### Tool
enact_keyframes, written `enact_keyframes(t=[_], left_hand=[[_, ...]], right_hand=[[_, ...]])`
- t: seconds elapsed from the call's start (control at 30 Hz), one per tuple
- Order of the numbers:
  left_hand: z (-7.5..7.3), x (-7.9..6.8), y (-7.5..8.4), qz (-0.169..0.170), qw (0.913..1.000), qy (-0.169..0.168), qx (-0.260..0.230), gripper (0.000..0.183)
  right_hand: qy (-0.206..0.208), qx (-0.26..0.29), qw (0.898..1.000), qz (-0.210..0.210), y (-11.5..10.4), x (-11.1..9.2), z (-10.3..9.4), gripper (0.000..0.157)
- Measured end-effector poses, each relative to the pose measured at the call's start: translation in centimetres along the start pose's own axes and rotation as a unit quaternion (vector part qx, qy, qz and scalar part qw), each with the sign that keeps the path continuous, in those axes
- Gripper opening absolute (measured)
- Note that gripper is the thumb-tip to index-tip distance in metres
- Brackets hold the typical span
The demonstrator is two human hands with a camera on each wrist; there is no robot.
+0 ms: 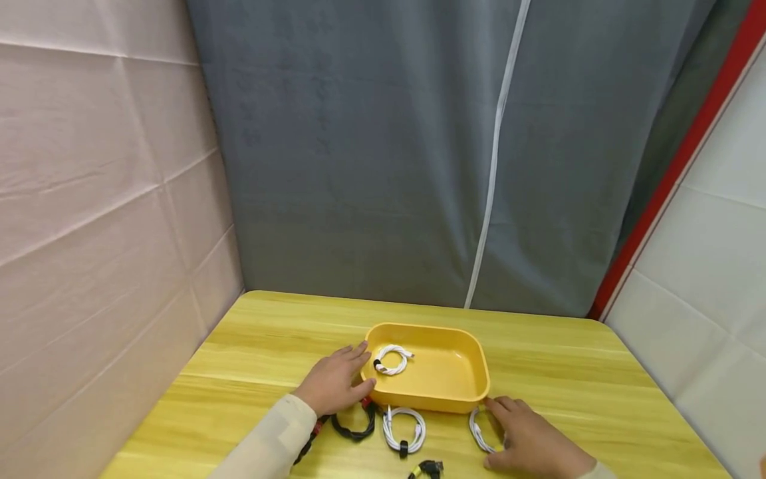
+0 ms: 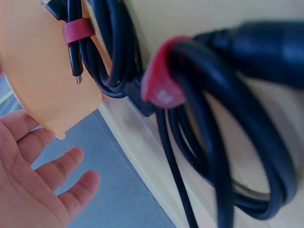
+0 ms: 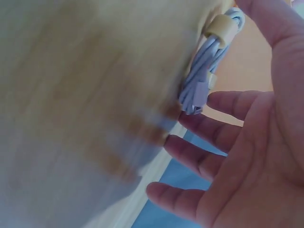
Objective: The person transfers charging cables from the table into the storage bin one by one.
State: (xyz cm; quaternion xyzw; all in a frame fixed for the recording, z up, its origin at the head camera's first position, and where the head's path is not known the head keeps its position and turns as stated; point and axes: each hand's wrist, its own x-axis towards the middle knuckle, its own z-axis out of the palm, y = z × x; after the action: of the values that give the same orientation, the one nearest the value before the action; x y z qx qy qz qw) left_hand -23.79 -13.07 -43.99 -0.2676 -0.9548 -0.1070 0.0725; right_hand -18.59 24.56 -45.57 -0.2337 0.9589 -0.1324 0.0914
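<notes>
My left hand is at the left end of a yellow plastic bin, its loosely spread fingers right at the rim. In the left wrist view those fingers hold nothing. Beside my right hand lies a coiled white cable with a yellow strap. My thumb and fingers are spread around this coil, fingertips close to its plug end. Inside the bin sits another coiled white cable with a black strap.
In front of the bin lie a black cable coil with a red strap, a white coil with a black strap, and a black cable with a yellow strap. Another black coil lies under my left wrist. A grey curtain hangs behind the wooden table.
</notes>
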Motion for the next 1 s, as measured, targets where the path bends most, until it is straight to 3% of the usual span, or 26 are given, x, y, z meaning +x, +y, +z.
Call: enact_keyframes(t=[0.7, 1.0], left_hand=[[-0.3, -0.1, 0.2, 0.003, 0.9999, -0.004, -0.014, 0.061], [-0.3, 0.0, 0.0, 0.007, 0.9999, -0.002, -0.012, 0.062]], right_hand=[[0.039, -0.019, 0.999, -0.010, -0.1, -0.3, 0.5, 0.090], [0.037, 0.021, 0.998, 0.044, -0.2, -1.1, -1.0, 0.094]])
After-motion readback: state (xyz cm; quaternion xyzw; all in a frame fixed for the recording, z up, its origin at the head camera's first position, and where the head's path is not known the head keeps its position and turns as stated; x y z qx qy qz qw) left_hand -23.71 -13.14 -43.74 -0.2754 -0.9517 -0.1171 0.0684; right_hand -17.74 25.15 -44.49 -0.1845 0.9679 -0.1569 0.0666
